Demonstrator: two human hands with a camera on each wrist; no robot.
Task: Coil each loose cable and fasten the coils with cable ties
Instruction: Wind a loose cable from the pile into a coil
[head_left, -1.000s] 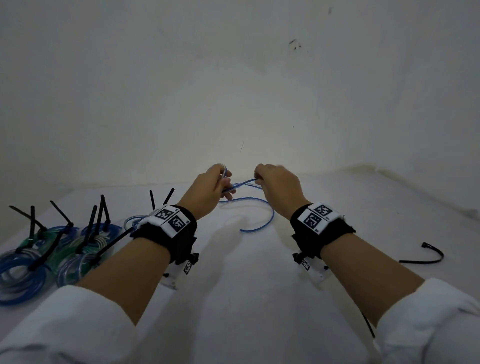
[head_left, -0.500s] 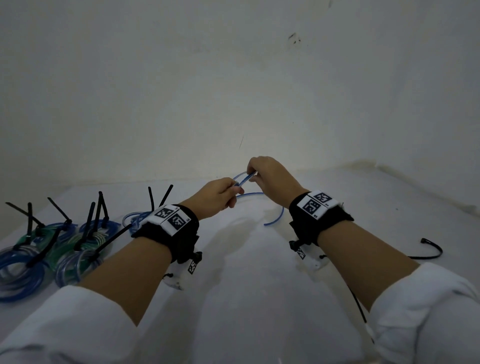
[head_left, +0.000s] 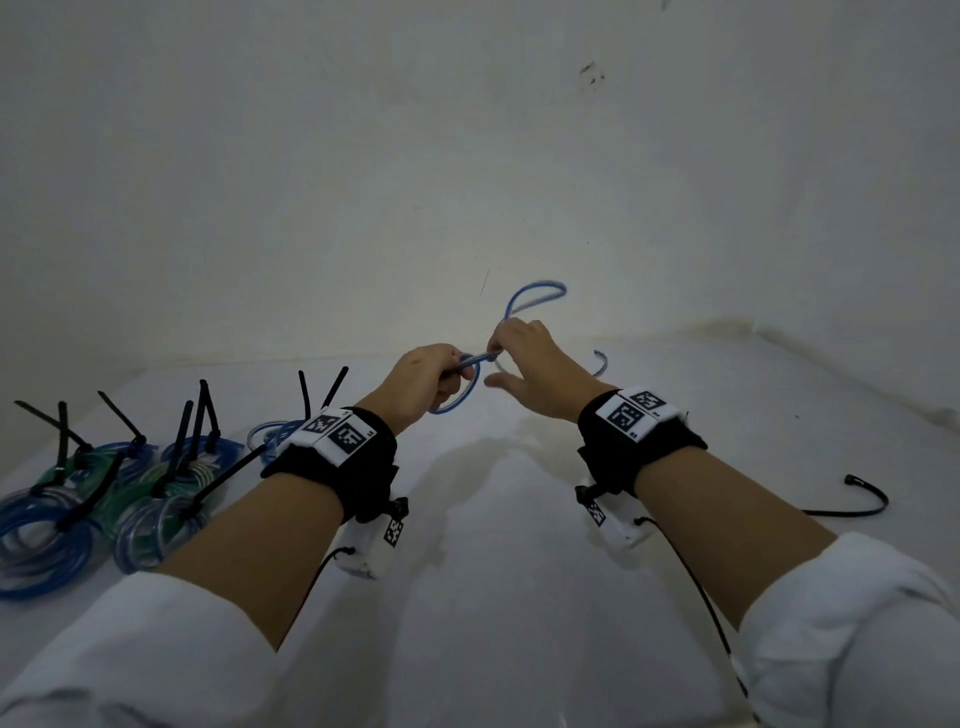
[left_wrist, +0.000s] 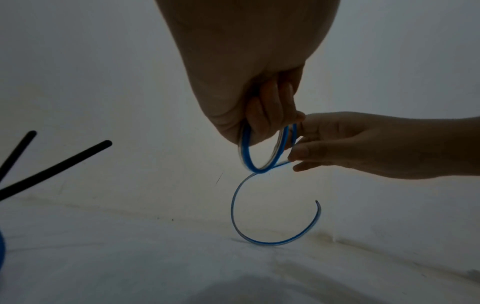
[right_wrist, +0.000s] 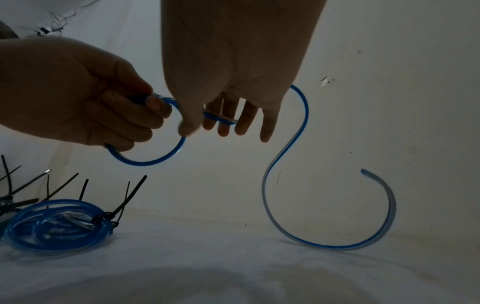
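A thin blue cable (head_left: 535, 290) is held up over the white table between both hands. My left hand (head_left: 456, 372) grips a small coil of it, two loops (left_wrist: 262, 166) hanging below the curled fingers. My right hand (head_left: 500, 354) sits just right of that coil, and the cable runs between its thumb and fingers (right_wrist: 223, 120). From there the cable arcs upward, then drops in an S-shape (right_wrist: 285, 158) to a curled free end (right_wrist: 363, 171). Its lowest bend (left_wrist: 262, 241) touches the table.
Several tied coils of blue and green cable (head_left: 150, 519) lie at the left, black tie tails (head_left: 205, 410) sticking up. One tied blue coil (right_wrist: 57, 226) lies nearest my hands. A loose black cable tie (head_left: 857, 506) lies at the right. A wall stands close behind.
My right hand has lifted and swung the cable up into a high arc, and the loose tail has risen off the table. The left hand kept its coil and shifted slightly left.
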